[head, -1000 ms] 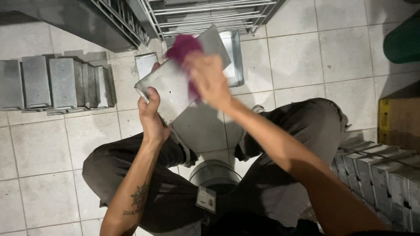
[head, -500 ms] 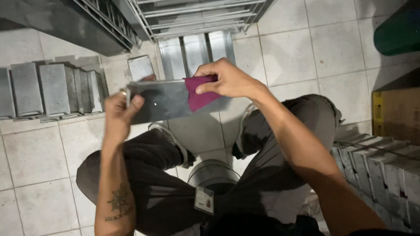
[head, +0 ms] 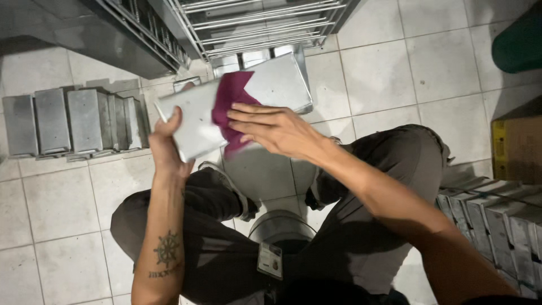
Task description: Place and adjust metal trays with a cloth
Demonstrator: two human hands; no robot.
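Head view: left hand (head: pixel 169 148) grips the metal pan (head: pixel 265 87) by its left end, long axis rising rightward; right hand (head: pixel 276 131), fingers flat, presses a magenta cloth (head: pixel 231 104) onto it. Yellow-and-brown box (head: pixel 516 148) sits far right.

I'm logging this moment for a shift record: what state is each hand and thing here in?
Rectangular metal pan: held up off the floor, tilted.
Magenta cloth: pressed flat on the pan.
Left hand: gripping the pan's lower left edge.
Right hand: fingers spread over the cloth.
Row of grey metal pans: resting side by side on the tiled floor.
Wire rack: standing.
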